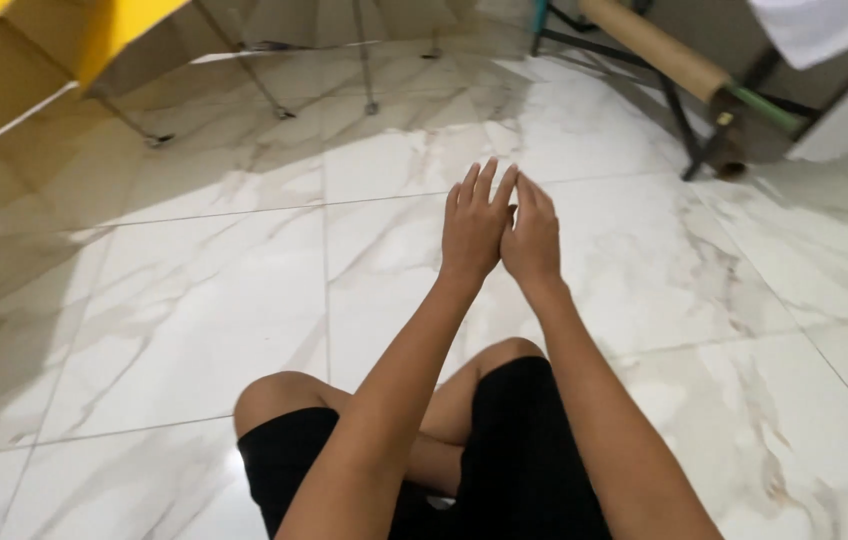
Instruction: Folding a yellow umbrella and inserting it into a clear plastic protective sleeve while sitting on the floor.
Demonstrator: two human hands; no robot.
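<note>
No packages, labels, signs or screens are showing anywhere in this view.
</note>
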